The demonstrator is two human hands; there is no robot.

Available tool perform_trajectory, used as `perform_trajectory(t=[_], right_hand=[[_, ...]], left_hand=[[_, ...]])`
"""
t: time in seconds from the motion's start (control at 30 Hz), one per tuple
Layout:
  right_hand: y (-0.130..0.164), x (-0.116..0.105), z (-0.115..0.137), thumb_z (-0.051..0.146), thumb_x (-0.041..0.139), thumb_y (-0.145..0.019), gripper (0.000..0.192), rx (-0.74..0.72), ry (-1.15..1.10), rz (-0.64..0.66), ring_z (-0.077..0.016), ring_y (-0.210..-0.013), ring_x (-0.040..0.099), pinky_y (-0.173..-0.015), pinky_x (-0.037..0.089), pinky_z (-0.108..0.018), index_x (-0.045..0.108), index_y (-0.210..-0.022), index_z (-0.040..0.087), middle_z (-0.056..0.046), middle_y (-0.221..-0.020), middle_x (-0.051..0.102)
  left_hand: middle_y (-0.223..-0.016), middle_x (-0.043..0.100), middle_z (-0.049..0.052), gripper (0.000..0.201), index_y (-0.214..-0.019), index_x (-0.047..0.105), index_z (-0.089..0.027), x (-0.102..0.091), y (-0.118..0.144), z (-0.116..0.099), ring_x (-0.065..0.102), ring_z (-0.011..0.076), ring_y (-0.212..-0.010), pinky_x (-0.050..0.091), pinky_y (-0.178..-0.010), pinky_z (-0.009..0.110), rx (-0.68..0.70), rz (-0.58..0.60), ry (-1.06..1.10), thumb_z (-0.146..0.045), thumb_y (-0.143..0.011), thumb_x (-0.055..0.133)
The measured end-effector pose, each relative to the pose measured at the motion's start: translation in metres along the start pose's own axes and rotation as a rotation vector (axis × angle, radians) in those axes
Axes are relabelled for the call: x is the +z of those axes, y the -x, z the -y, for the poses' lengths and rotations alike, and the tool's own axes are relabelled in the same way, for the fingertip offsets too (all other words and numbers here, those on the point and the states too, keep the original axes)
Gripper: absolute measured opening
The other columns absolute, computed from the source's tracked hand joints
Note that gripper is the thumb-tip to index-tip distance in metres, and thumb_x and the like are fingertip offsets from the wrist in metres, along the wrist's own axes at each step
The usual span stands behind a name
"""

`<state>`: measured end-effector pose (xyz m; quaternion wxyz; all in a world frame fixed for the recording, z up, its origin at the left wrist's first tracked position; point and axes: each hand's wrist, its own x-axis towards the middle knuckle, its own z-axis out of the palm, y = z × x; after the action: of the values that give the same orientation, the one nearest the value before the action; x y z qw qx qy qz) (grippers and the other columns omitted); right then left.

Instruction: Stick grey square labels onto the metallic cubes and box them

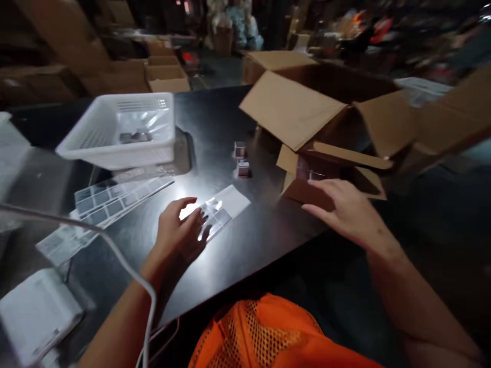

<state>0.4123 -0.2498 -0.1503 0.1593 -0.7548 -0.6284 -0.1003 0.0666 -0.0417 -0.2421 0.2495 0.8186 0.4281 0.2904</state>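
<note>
Left to right on the black desk (230, 128): the left hand (180, 232) lies flat, fingers spread, pinning a clear label sheet (215, 212); the right hand (345, 207), open and holding nothing, reaches toward the tipped cardboard box (326, 122).
</note>
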Motion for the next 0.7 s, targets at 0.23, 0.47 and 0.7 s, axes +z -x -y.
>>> perform_trajectory(t=[0.23, 0.47, 0.7], right_hand=[[-0.110, 0.123, 0.122, 0.030, 0.070, -0.086, 0.037, -0.450, -0.630, 0.397, -0.0260, -0.117, 0.057, -0.106, 0.043, -0.041, 0.067, -0.120, 0.016, -0.013, -0.121, 0.063], [-0.141, 0.163, 0.129, 0.025, 0.076, -0.079, 0.036, -0.284, -0.643, 0.587, -0.0159, -0.077, 0.063, -0.070, 0.047, -0.025, 0.071, -0.112, 0.013, -0.004, -0.086, 0.070], [-0.110, 0.157, 0.125, 0.027, 0.064, -0.091, 0.015, -0.244, -0.645, 0.424, -0.0171, -0.079, 0.065, -0.076, 0.047, -0.028, 0.072, -0.098, 0.016, -0.006, -0.085, 0.072]], left_hand=[[-0.107, 0.066, 0.015, 0.050, -0.113, 0.070, -0.020, -0.006, -0.005, 0.021, 0.060, 0.0359, -0.103, 0.050, -0.085, 0.048, -0.061, 0.124, -0.243, -0.041, -0.069, 0.083], [-0.109, 0.064, 0.013, 0.049, -0.117, 0.070, -0.023, 0.000, -0.006, 0.019, 0.056, 0.0339, -0.103, 0.047, -0.086, 0.044, -0.019, 0.223, -0.273, -0.025, -0.068, 0.077], [-0.118, 0.063, 0.011, 0.051, -0.124, 0.068, -0.025, 0.005, -0.007, 0.013, 0.053, 0.0319, -0.109, 0.045, -0.093, 0.044, 0.019, 0.267, -0.250, -0.020, -0.074, 0.062]])
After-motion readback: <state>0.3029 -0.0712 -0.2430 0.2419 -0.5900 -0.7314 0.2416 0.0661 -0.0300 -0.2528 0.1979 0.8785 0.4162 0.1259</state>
